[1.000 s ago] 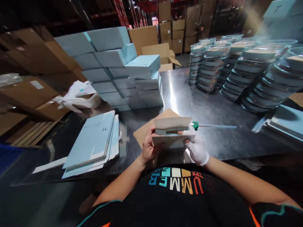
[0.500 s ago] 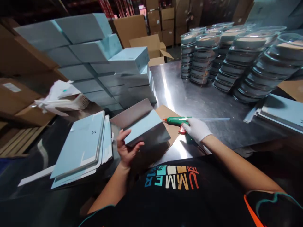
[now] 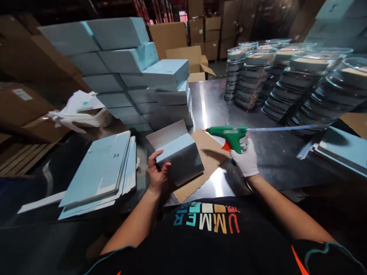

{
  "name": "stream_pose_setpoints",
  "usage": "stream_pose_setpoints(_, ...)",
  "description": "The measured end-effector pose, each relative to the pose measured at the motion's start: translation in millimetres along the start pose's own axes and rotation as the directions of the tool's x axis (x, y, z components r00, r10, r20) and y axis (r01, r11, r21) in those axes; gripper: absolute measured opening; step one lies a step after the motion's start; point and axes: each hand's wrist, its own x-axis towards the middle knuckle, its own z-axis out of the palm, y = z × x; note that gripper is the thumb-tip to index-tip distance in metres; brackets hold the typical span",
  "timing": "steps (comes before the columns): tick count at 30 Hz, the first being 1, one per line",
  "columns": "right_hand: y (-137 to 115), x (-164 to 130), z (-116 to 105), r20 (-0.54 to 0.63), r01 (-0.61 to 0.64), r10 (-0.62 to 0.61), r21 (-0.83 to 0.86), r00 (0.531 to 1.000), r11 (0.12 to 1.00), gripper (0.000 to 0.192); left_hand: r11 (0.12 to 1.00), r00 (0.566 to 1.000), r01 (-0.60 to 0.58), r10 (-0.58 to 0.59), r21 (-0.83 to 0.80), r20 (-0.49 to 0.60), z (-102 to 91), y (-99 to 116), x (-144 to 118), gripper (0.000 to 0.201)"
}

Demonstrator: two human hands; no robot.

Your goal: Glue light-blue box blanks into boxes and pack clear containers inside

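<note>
We see the bare left hand (image 3: 157,173) gripping a pale blue folded cardboard box (image 3: 179,156) by its left edge, thumb on the top face and fingers tucked beneath, so the box tilts up off the table with its grey flap open towards twelve o'clock. The box sits just left of centre, over a flat brown sheet of corrugated cardboard (image 3: 205,152) that lies on the shiny steel table (image 3: 258,141).

At three o'clock from the box, the white-gloved right hand (image 3: 246,160) is wrapped around the handle of a green hot-glue gun (image 3: 229,134), lifted above the table. Its nozzle points towards nine o'clock, at the box, and a long clear glue stick (image 3: 283,128) juts out behind towards three o'clock.

At nine o'clock from the left hand lies a pile of flat, unfolded pale blue box blanks (image 3: 100,172). At eleven o'clock stands a tall stack of finished pale blue boxes (image 3: 126,72), touching one another in rows. At one to two o'clock we see several columns of round clear-lidded containers (image 3: 286,80) standing side by side. Brown shipping cartons (image 3: 197,34) fill the background at twelve o'clock.
</note>
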Motion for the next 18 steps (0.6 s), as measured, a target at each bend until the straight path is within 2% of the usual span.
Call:
stream_pose_setpoints(2, -24.8, -5.6, -3.7, -0.050, 0.083, -0.077, 0.132, 0.996, 0.988, 0.065, 0.998, 0.999, 0.053, -0.053, -0.044, -0.011, 1.5, 7.6, 5.6, 0.069)
stream_pose_setpoints(3, -37.5, -8.2, -6.9, -0.010, 0.101, -0.101, 0.177, 0.995, 0.979, 0.059, 0.993, 0.996, 0.086, -0.088, -0.074, -0.013, 2.2, 11.8, 9.1, 0.067)
stream_pose_setpoints(5, -60.0, -12.0, -15.2, 0.151, 0.082, -0.113, 0.203, 0.982, 0.976, 0.049, 0.981, 0.990, 0.140, -0.143, -0.136, -0.005, 3.4, 20.1, 15.7, 0.065)
stream_pose_setpoints(7, -75.0, -14.2, -23.2, 0.243, 0.109, -0.139, 0.133, 0.960, 0.985, 0.044, 0.968, 0.985, 0.173, -0.170, -0.184, 0.030, 4.9, 27.8, 20.1, 0.065)
stream_pose_setpoints(9, -80.3, -15.6, -27.1, 0.250, 0.189, -0.186, 0.009, 0.950, 0.982, 0.037, 0.955, 0.980, 0.196, -0.182, -0.221, 0.083, 7.3, 33.7, 21.2, 0.065)
stream_pose_setpoints(12, -75.8, -17.9, -24.0, 0.205, 0.314, -0.278, -0.171, 0.938, 0.934, 0.024, 0.940, 0.975, 0.212, -0.183, -0.269, 0.128, 12.6, 38.6, 18.7, 0.065)
stream_pose_setpoints(15, -72.0, -20.8, -17.1, 0.203, 0.371, -0.329, -0.226, 0.922, 0.901, 0.015, 0.930, 0.975, 0.210, -0.179, -0.302, 0.129, 18.1, 41.2, 15.7, 0.062)
stream_pose_setpoints(18, -78.9, -26.8, -12.0, 0.275, 0.419, -0.362, -0.189, 0.891, 0.888, 0.011, 0.927, 0.973, 0.214, -0.172, -0.308, 0.157, 22.9, 44.4, 14.3, 0.057)
